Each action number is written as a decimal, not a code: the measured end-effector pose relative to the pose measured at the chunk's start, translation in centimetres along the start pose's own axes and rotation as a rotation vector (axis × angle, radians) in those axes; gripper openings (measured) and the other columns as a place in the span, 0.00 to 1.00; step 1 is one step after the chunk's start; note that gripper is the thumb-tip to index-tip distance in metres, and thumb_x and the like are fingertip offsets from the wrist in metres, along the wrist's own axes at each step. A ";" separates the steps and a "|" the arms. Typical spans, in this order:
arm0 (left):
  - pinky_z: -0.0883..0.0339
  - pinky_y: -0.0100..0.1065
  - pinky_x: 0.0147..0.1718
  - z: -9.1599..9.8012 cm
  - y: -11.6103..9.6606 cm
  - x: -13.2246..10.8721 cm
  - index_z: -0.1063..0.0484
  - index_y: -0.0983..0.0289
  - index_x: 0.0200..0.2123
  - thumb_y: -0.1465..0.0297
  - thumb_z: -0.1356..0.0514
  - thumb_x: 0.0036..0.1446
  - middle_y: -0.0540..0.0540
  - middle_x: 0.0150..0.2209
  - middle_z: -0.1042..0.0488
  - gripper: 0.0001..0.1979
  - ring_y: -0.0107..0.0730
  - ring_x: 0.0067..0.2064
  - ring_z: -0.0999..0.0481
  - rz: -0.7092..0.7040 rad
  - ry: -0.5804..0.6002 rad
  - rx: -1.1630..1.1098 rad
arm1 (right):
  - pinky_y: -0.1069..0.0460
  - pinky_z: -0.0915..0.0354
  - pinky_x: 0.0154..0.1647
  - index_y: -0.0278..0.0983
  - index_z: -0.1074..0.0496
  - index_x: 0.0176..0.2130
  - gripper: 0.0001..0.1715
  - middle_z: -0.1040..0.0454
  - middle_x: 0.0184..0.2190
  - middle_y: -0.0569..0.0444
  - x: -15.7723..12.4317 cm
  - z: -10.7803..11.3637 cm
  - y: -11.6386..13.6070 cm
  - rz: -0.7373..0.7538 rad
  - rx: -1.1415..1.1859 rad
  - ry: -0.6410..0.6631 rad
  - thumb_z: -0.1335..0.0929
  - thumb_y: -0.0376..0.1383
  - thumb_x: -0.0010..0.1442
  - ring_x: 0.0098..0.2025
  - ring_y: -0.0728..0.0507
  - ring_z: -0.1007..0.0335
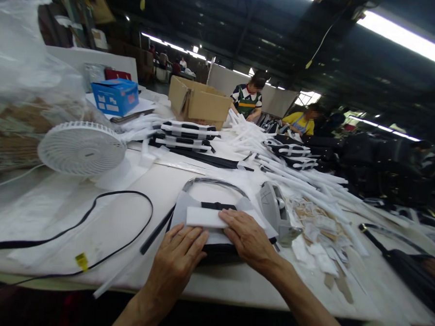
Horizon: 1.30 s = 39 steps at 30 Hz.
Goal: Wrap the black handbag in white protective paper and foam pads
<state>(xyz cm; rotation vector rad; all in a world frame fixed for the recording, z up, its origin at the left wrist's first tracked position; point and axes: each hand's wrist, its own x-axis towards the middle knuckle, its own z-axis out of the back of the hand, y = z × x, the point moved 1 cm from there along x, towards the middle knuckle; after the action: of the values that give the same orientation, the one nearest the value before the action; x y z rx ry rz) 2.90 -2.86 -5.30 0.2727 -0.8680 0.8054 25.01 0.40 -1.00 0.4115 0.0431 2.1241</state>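
A grey and black fabric piece (pixel 200 206) lies on the white table near the front edge, with a white rectangular strip (pixel 203 217) across it. My left hand (pixel 178 258) lies flat on the near left part of the piece, fingers stretched out. My right hand (pixel 248 237) presses down on the right end of the white strip, fingers extended. Neither hand grips anything. A grey tape dispenser (pixel 275 210) stands just right of my right hand.
A white fan (pixel 81 147) and a black cable (pixel 91 214) lie at left. Bundled black-and-white pieces (pixel 188 134), loose white strips (pixel 311 182), paper scraps (pixel 315 236), a cardboard box (pixel 200 103) and a blue box (pixel 115 95) fill the table. Two people (pixel 248 101) work beyond.
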 end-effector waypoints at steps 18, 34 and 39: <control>0.39 0.44 0.58 0.4 -0.3 -1.6 0.30 0.63 0.54 0.78 0.42 0.63 0.57 0.46 0.24 0.17 0.37 0.51 0.26 -0.027 -0.044 -0.041 | 0.37 0.48 0.66 0.41 0.37 0.62 0.39 0.33 0.61 0.47 -1.4 -0.2 2.0 0.001 -0.010 0.049 0.34 0.59 0.60 0.63 0.36 0.39; 0.36 0.44 0.58 -0.2 0.7 0.3 0.35 0.64 0.60 0.63 0.43 0.65 0.59 0.59 0.30 0.23 0.43 0.58 0.29 -0.150 0.312 0.168 | 0.37 0.50 0.69 0.32 0.39 0.64 0.50 0.36 0.63 0.42 -2.8 -0.3 1.3 0.032 -0.013 0.051 0.33 0.61 0.56 0.66 0.35 0.43; 0.39 0.43 0.61 0.2 -0.1 -1.5 0.38 0.64 0.62 0.72 0.45 0.66 0.58 0.61 0.32 0.22 0.41 0.60 0.31 -0.164 0.204 0.228 | 0.36 0.49 0.68 0.33 0.40 0.64 0.50 0.36 0.64 0.42 -4.2 0.2 1.3 0.043 -0.078 0.044 0.27 0.56 0.52 0.66 0.34 0.44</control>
<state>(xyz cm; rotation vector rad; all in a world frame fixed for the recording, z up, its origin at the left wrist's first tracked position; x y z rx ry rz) 2.26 -3.81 -6.28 0.4489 -0.5546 0.7646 26.12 -3.81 -1.77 0.3221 -0.0240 2.1699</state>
